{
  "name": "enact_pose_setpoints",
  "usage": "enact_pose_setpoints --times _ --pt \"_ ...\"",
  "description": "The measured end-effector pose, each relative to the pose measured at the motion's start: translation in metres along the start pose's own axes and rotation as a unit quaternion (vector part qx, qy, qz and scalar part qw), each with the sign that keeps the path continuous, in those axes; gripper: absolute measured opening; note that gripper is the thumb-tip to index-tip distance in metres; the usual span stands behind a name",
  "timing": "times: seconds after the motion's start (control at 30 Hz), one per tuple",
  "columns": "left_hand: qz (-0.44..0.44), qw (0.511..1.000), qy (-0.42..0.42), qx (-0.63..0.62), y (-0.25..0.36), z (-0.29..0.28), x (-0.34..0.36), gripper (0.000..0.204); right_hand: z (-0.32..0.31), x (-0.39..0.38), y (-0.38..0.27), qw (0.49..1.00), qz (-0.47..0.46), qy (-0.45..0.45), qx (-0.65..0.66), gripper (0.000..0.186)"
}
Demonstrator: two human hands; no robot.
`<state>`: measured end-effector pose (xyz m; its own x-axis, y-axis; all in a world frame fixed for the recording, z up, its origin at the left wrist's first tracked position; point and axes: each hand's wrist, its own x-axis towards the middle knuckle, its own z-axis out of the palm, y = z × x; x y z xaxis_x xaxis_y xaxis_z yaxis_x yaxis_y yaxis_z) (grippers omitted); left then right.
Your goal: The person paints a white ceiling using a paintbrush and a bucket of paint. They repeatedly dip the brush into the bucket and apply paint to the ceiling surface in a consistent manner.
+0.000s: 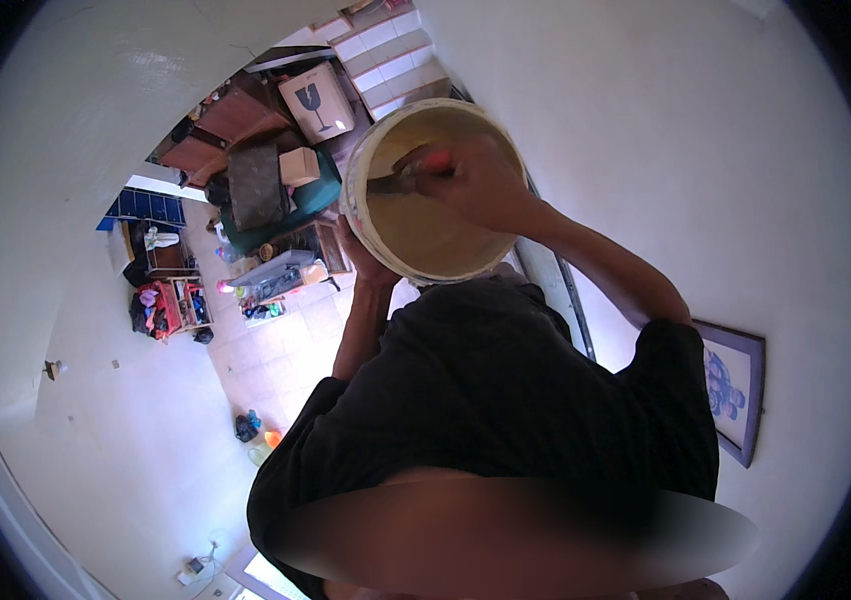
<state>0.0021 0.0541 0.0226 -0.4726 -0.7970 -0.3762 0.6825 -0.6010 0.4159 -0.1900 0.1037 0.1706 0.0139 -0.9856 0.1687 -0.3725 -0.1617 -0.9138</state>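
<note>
A round bucket (pixel 356 195) with a pale, smeared rim is held up in front of my chest, with yellowish-cream paint inside. My left hand (pixel 366 258) supports it from its lower left side; most of those fingers are hidden behind the wall. Reaching in over the right rim, my right hand (pixel 481 185) is closed around a paintbrush (pixel 387 186) with a red part at the grip. The dark end of the brush points left, close to the bucket's inner left wall. Whether it touches the wall, I cannot tell.
A white wall (pixel 646 130) runs along the right, with a framed picture (pixel 736 390) on it. Far below stand a cardboard box (pixel 318 102), a green-covered piece of furniture (pixel 316 200), a red rack (pixel 182 305) and stairs (pixel 386 50). Bags (pixel 247 427) lie on the tiled floor (pixel 266 360).
</note>
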Motion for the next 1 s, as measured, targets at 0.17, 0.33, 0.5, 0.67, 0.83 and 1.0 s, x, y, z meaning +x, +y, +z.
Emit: enact_pose_setpoints --times 0.17,0.33,0.5,0.67,0.83,1.0 --pt "0.091 0.991 -0.041 0.09 0.008 0.024 -0.011 0.078 -0.021 -0.011 -0.019 0.927 0.1 0.075 0.352 0.029" --pt "0.077 0.972 -0.215 -0.059 0.011 -0.021 0.016 0.08 -0.062 -0.036 -0.041 0.878 0.104 0.148 0.444 0.03" --pt "0.087 0.984 -0.141 0.06 0.003 0.003 0.016 0.087 -0.127 -0.075 -0.049 0.874 0.016 0.239 0.422 0.032" --pt "0.082 0.985 -0.146 0.032 0.016 -0.01 0.0 0.089 -0.222 -0.087 -0.103 0.818 -0.232 0.475 0.226 0.031" --pt "0.052 0.985 -0.161 0.019 0.013 -0.009 0.01 0.09 -0.352 -0.103 -0.154 0.656 -0.397 0.642 0.019 0.025" --pt "0.042 0.984 -0.172 0.013 0.015 -0.006 0.012 0.09 -0.47 -0.082 -0.171 0.569 -0.427 0.685 -0.157 0.022"
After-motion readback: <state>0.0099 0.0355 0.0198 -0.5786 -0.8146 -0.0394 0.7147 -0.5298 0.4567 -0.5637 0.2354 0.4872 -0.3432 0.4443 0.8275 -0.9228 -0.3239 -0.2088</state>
